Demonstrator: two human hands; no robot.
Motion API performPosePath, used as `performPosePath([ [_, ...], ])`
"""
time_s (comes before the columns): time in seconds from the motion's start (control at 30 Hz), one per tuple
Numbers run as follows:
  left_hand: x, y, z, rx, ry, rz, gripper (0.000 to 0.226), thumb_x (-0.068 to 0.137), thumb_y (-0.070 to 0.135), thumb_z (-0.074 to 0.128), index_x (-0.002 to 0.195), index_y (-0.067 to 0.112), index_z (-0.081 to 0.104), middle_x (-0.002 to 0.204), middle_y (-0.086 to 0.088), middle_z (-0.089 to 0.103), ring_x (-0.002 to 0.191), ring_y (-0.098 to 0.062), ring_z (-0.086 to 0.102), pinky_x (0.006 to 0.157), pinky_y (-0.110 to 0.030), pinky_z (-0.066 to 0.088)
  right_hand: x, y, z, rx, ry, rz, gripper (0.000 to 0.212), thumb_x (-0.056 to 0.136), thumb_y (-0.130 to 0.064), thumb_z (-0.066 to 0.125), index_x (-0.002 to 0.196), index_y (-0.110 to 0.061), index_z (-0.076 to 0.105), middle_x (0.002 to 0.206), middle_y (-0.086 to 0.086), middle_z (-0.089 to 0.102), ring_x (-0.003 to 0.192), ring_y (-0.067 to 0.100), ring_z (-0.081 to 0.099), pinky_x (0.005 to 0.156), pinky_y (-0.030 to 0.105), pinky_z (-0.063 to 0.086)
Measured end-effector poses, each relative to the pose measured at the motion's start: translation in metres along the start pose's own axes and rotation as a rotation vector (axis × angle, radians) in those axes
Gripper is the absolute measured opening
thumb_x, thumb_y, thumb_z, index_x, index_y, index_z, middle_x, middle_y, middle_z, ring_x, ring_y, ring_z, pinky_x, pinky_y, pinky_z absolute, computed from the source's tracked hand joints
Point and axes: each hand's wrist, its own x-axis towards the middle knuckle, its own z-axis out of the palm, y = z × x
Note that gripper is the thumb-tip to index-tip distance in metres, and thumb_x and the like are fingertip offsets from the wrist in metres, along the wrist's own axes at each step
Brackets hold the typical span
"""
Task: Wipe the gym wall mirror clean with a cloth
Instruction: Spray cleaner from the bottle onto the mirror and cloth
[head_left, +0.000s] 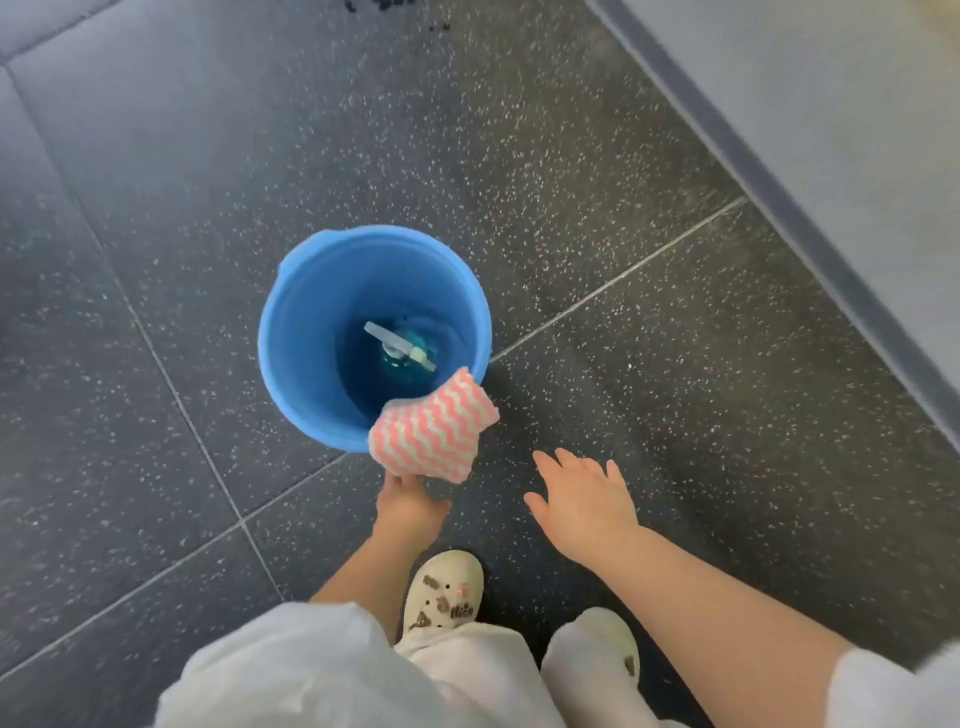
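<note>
Gym floor | left hand pinches the pink-striped cloth at the blue bucket rim — right hand spread, empty | spray bottle inside | mirror unseen — wiping apparently not begun

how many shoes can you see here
2: one shoe with charms sits below the left hand; the other shoe shows beside it, partly under a trouser leg.

The cloth is pink with white zigzag stripes, folded into a thick pad. I pinch its near edge in my left hand, and its far corner lies over the near rim of the blue bucket.
</note>
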Motion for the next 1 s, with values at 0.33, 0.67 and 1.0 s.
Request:
performPosePath([
  [0.33,0.064,0.019,0.039,-0.229,-0.056,-0.004,0.057,0.099,0.033,0.048,0.147,0.011,0.027,0.148,-0.007,0.036,0.132,-0.027,0.039,0.101,-0.028,0.036,0.053,0.028,0.059,0.121,0.016,0.035,0.052,0.103,-0.042,0.034,0.150,-0.022,0.026,0.151,0.001,0.035,0.136,0.025,0.037,0.115,0.042,0.025],
  [0.67,-0.001,0.044,0.055,-0.043,-0.101,0.266,0.014,0.094,0.011,0.054,0.095,0.021,0.064,0.113,-0.001,0.051,0.087,-0.016,0.052,0.067,-0.020,0.038,0.012,0.040,0.047,0.188,0.042,0.078,0.047,0.102,-0.037,0.038,0.146,-0.020,0.034,0.147,0.002,0.039,0.129,0.025,0.043,0.105,0.039,0.037],
  [1.0,-0.256,0.190,-0.087,-0.142,-0.176,0.674,0.044,0.084,0.020,0.069,0.123,0.018,0.049,0.100,0.009,0.056,0.081,0.000,0.052,0.057,-0.006,0.039,-0.219,0.058,-0.129,0.402,0.330,0.120,0.041,0.096,-0.027,0.053,0.136,-0.025,0.047,0.137,-0.003,0.049,0.121,0.020,0.051,0.098,0.038,0.044],
])
